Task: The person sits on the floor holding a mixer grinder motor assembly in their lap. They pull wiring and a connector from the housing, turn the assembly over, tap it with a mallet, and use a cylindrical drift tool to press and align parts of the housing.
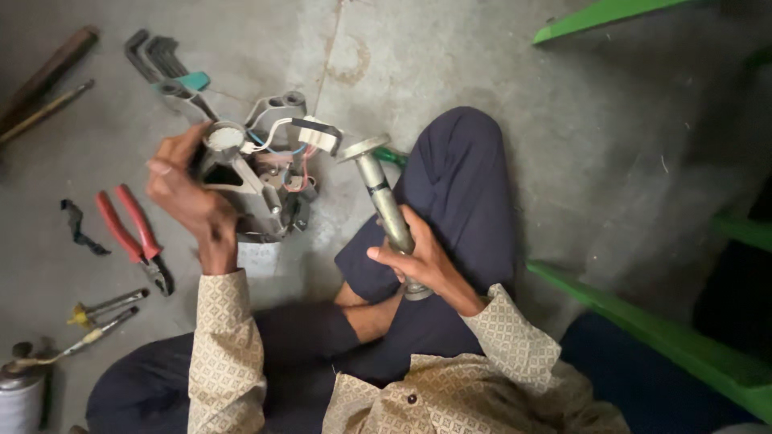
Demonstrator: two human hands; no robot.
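Head view: left hand (186,197) is clutching a grey metal motor housing with loose coloured wires (256,181) above the floor, right hand (418,259) is gripping a steel flanged shaft (384,201) over the lap, likely lining shaft up with housing.

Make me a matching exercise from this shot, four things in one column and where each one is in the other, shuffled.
Things:
1. motor housing
2. metal shaft
3. red-handled pliers
4. hex keys

Places:
A. on the floor by the left sleeve
B. in the right hand
C. on the floor at the top left
D. in the left hand

Pairs: 1-D, 2-B, 3-A, 4-C
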